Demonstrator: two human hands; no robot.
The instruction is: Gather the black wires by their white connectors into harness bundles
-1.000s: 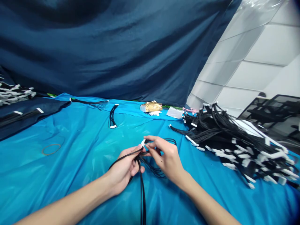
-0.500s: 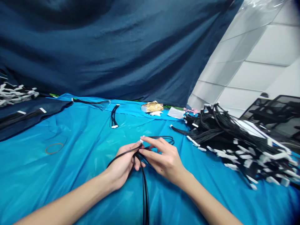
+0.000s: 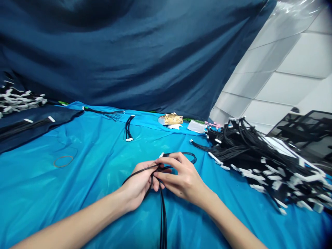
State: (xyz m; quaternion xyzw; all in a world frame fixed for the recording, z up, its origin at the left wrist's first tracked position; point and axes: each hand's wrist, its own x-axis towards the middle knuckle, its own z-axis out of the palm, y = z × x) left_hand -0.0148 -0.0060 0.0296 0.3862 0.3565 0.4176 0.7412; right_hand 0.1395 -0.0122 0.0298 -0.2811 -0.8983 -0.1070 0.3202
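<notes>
Black cables (image 3: 162, 214) with a white connector (image 3: 162, 155) are bunched between my two hands, and their loose strands hang down toward the front. My left hand (image 3: 141, 181) is closed round the bunch, with one strand looped back over its thumb and wrist side. From the right, my right hand (image 3: 181, 176) pinches the strands near the connector with thumb and forefinger. A cable loop (image 3: 192, 157) sticks out behind the right fingers. Where the fingertips meet, the exact grip is partly hidden.
A large heap of black cables with white connectors (image 3: 249, 148) lies at right. Another connector pile (image 3: 20, 100) stands far left. Ahead are a short cable harness (image 3: 129, 128), a gold packet (image 3: 172, 119) and a white packet (image 3: 196, 126). A rubber band (image 3: 63, 166) lies left on the blue sheet (image 3: 98, 159).
The right fingers have shifted from the connector's tip down onto the strands just below it. The connector now shows behind the fingers. The whole view has shifted slightly.
</notes>
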